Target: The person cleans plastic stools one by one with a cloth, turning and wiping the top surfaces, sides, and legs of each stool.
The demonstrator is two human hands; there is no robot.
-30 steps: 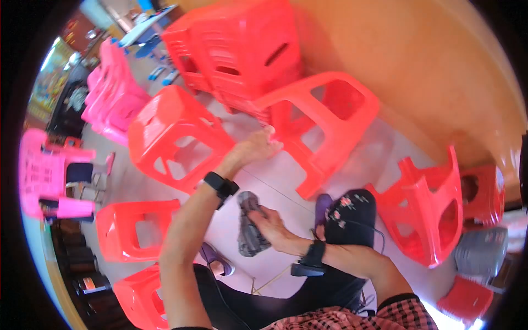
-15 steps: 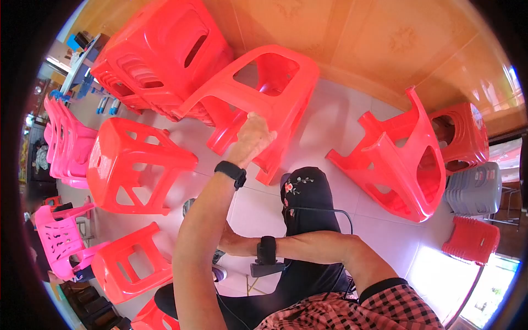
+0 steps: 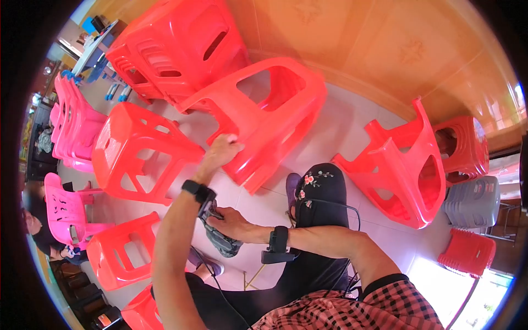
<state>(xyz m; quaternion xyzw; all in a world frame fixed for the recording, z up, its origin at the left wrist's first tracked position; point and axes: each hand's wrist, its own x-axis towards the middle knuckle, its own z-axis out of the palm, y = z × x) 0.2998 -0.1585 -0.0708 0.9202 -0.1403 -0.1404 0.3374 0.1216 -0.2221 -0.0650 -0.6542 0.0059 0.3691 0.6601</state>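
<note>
A red plastic stool (image 3: 264, 118) lies on its side on the floor in front of me, legs toward me. My left hand (image 3: 223, 151) is closed at the edge of one of its legs, with most fingers hidden. Below it, my right hand (image 3: 228, 224) is wrapped around a bunched dark grey patterned cloth (image 3: 221, 242). The top of the cloth is close to my left wrist strap.
Stacked red stools (image 3: 181, 55) stand behind. Another red stool (image 3: 399, 170) lies tipped at right, near grey stacked stools (image 3: 474, 202). More red stools (image 3: 146, 154) and pink chairs (image 3: 77, 126) are at left. A person (image 3: 38, 225) is at the left edge.
My left hand has moved left and down along the stool, toward a leg. My right hand has come out from behind my left forearm, and the cloth shows clearly. The view has shifted slightly.
</note>
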